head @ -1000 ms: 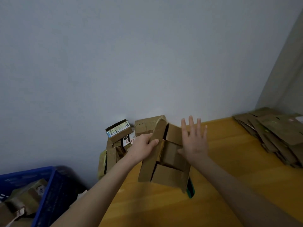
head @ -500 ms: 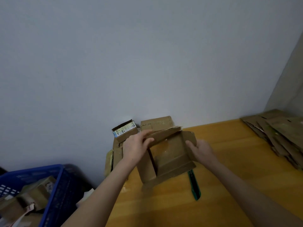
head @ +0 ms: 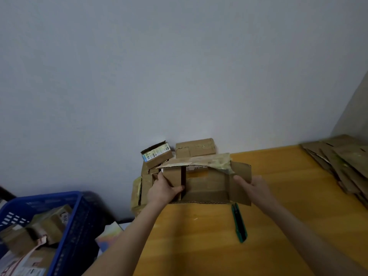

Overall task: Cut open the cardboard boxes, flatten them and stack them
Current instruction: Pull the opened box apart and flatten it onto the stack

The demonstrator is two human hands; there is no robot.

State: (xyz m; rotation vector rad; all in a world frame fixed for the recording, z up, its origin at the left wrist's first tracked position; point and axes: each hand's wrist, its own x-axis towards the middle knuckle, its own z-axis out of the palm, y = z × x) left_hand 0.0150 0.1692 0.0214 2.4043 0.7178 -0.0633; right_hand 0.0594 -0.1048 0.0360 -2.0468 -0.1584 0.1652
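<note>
Wooden table (head: 199, 251) against a grey wall. Near left, beside the table: a blue crate (head: 73, 222) containing cardboard. A green knife (head: 239, 226) lies on the table, just in front of the opened box (head: 207, 184). The left hand (head: 162, 191) grips the box's left flap; the right hand (head: 253, 188) grips its right flap. Behind, more boxes (head: 196, 148) stand at the wall. Far right: stacked flattened cardboard (head: 342, 162).

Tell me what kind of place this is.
Probably a plain back room used for breaking down packaging: a pile of flattened brown cardboard on a yellow wooden tabletop, and a blue plastic crate holding small cardboard boxes.
</note>
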